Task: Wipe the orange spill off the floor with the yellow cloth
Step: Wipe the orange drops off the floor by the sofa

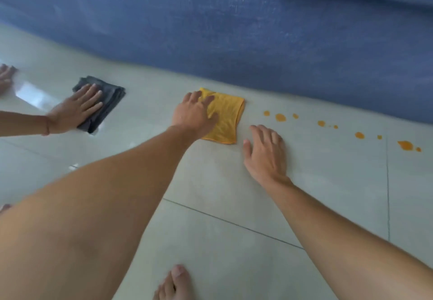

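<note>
The yellow cloth (226, 117) lies folded flat on the pale tiled floor (234, 206), close to the base of a blue sofa. My left hand (194, 112) presses down on the cloth's left half, fingers slightly curled into the fabric. My right hand (264, 152) rests flat on the bare floor just right of the cloth's near corner, fingers apart and holding nothing. The orange spill (280, 117) is a row of separate drops running from just right of the cloth towards the right edge, ending in a larger blot (405, 145).
The blue sofa (234, 30) fills the far side. At the left, another person's hand (75, 110) lies on a dark grey cloth (107, 102), and a second hand (5, 77) shows at the edge. My bare foot (174, 283) and leg (70, 217) are nearest.
</note>
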### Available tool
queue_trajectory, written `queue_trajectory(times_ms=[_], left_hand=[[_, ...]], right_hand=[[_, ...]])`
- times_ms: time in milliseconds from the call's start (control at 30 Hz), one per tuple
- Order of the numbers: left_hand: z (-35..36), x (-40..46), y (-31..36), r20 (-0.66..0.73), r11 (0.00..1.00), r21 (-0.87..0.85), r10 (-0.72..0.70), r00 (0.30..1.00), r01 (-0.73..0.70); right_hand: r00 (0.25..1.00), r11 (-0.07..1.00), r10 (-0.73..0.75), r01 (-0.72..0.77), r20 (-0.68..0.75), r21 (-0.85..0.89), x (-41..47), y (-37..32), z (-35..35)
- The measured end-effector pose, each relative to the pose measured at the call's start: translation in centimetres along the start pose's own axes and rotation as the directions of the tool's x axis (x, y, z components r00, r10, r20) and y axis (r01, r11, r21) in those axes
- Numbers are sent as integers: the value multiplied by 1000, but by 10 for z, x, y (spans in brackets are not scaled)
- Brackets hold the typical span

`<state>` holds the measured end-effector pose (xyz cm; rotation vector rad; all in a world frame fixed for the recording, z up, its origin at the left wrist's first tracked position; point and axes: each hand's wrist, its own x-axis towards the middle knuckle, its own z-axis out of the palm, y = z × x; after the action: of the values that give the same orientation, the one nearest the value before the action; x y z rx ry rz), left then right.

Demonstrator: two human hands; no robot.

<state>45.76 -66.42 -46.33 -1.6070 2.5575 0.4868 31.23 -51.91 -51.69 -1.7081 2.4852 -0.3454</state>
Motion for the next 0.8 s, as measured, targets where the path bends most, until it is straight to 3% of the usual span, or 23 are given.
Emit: queue_trajectory(times_ms=[133,200,267,433,600,800], left_hand=[[63,17,18,12,996,65,63,998,-64],[83,23,17,-82,995,89,47,996,-40],[84,41,19,-138,994,103,41,990,-27],[71,76,26,-123,991,129,50,991,-34],[82,13,15,-88,984,149,110,990,-96],[105,-108,-7,-116,986,146,103,988,-86]], right_hand=[[995,999,-42,43,-92,7,-13,16,29],[992,998,-54,56,-118,10,-14,17,33],[988,998,-62,62,-143,1,-14,17,35],[983,998,-57,61,-172,18,-17,19,35],[985,985,-34,61,-168,160,-21,23,26],[992,998,30,-24,-123,51,-55,37,12]])
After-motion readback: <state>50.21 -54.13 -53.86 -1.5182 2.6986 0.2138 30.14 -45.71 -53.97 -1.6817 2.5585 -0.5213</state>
